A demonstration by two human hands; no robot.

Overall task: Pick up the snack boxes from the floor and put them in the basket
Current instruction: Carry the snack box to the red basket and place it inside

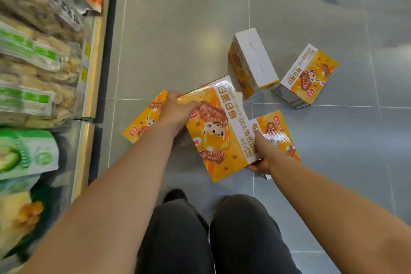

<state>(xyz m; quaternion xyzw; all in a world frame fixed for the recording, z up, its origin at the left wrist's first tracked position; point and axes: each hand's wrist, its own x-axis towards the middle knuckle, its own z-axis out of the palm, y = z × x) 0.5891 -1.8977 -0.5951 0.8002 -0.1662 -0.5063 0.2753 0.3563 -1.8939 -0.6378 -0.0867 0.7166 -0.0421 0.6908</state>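
Observation:
Between both hands I hold an orange-and-white snack box (218, 138) above the grey tiled floor. My left hand (175, 111) grips its far left edge with the thumb on top. My right hand (261, 155) grips its near right corner from below. Several more boxes of the same kind lie on the floor: one (142, 120) partly hidden behind my left wrist, one (280, 133) under my right hand, one (253, 62) showing its white face, and one (308, 75) farther right. No basket is in view.
A shop shelf (89, 87) with a metal edge runs along the left, hung with packets of snacks (40, 55). My legs in dark trousers (213, 236) stand at the bottom centre. Grey floor tiles (184, 26) stretch beyond the boxes.

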